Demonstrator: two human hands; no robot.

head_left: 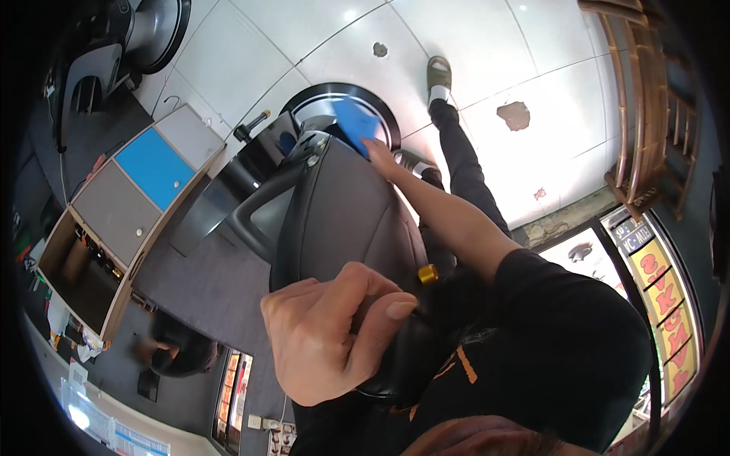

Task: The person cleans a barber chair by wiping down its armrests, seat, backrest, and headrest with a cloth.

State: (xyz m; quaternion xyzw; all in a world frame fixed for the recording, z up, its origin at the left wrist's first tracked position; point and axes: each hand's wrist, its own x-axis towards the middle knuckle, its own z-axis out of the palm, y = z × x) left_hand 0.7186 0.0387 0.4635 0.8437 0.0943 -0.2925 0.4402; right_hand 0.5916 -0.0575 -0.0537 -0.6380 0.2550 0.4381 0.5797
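Note:
My right hand (379, 158) reaches down past the edge of a dark grey padded salon chair (350, 213), its fingers closed on a blue cloth (354, 125). The cloth hangs above the chair's round, shiny base (386, 106). Nearer the camera, my left hand (327, 334) is closed, fingers curled and thumb bent across, in front of the chair's near end. Whatever it may grip is hidden. A black armrest (255, 216) curves out on the chair's left side, and a gold-coloured knob (428, 274) shows at its right.
A cabinet with grey and blue doors (156, 169) stands to the left. Another chair's base (156, 34) is at the upper left. A bamboo bench (637, 99) stands at the upper right. The white tiled floor (342, 38) has broken patches. Someone's leg (464, 159) in dark trousers stands beside the chair.

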